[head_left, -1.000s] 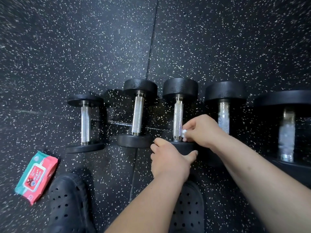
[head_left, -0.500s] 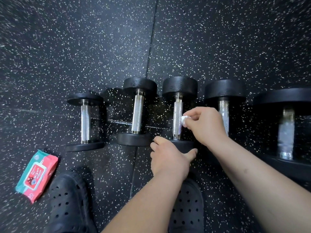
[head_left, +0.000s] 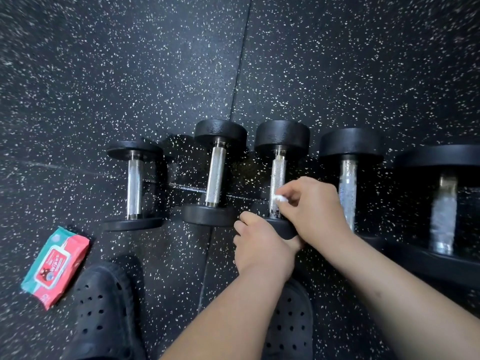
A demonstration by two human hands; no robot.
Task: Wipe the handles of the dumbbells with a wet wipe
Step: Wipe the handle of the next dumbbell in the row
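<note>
I am looking down at what seems to be a gym or weights room: black rubber flooring (head_left: 130,74) flecked with white is lying in big tiles with a seam (head_left: 240,68) between them, and five dumbbells (head_left: 281,137) are sitting in a row, getting bigger toward my right.

A row of dumbbells (head_left: 215,178) crosses the floor (head_left: 155,74), handles running away from the person. The left hand (head_left: 262,245) holds the near head of the middle dumbbell (head_left: 281,133). The right hand (head_left: 315,209), just right of its handle (head_left: 278,172), pinches a wet wipe (head_left: 280,198) against it. A wipes pack (head_left: 55,266) lies on the floor left of the left shoe (head_left: 104,313), nearer than the row.
</note>
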